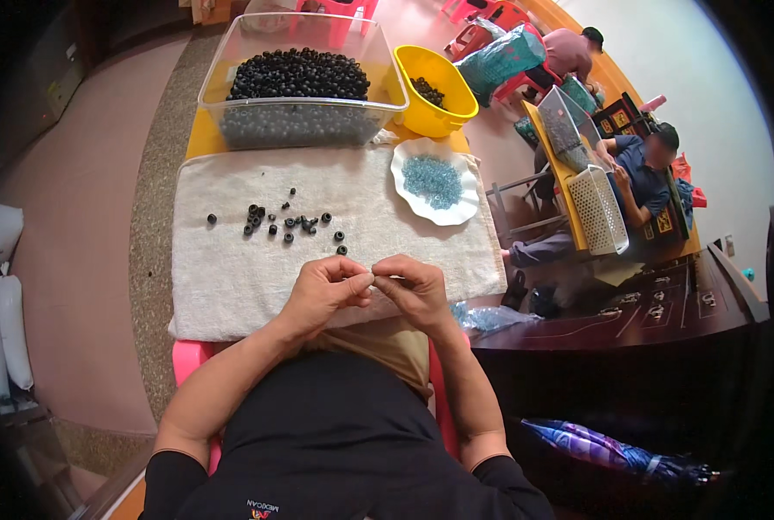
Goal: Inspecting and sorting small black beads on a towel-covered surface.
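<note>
My left hand and my right hand meet fingertip to fingertip over the front edge of the white towel. Both are closed in a pinch; whatever lies between the fingertips is too small to make out. Just beyond them, several small black ring-shaped parts are scattered on the towel. To the right, a white scalloped plate bears a heap of small clear bluish pieces. At the back of the table stands a clear plastic bin, partly filled with black parts.
A yellow basin with dark small parts sits beside the bin. At the right, a person works at another table with a white perforated basket. A second person bends near a green sack. A folded umbrella lies lower right.
</note>
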The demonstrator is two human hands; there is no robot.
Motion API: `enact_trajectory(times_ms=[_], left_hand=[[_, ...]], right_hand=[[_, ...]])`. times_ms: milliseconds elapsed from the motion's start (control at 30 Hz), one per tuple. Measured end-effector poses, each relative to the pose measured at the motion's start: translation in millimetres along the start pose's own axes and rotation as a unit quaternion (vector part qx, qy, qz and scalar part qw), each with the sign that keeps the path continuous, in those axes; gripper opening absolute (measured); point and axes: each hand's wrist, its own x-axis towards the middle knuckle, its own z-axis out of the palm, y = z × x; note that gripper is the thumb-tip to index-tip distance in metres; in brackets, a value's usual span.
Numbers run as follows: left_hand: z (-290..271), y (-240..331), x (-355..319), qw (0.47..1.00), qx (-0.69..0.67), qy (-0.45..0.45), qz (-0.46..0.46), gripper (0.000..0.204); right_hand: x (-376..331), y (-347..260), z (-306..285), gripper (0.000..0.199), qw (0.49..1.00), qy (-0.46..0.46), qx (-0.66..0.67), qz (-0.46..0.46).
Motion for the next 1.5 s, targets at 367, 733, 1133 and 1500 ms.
enact_trajectory(times_ms=[367,733,1133,1500], left_hand=[[-3,4,0,0.999,0.03,-0.008,-0.039,0.016],[-7,1,-1,0.998,0.015,-0.033,-0.058,0.017],[-6,2,-1,0.997,0.017,-0.024,-0.072,0.015],[-6,0,1,0.998,-0.012,-0.013,-0.057,0.017]], right_hand=[[-2,3,2,0.012,1.0,-0.007,0.016,-0.021],[-3,6,4,0.014,1.0,0.01,0.003,0.022],[-1,10,0,0.014,1.0,-0.02,-0.003,0.012],[0,5,4,0.013,0.999,-0.013,-0.004,0.043]])
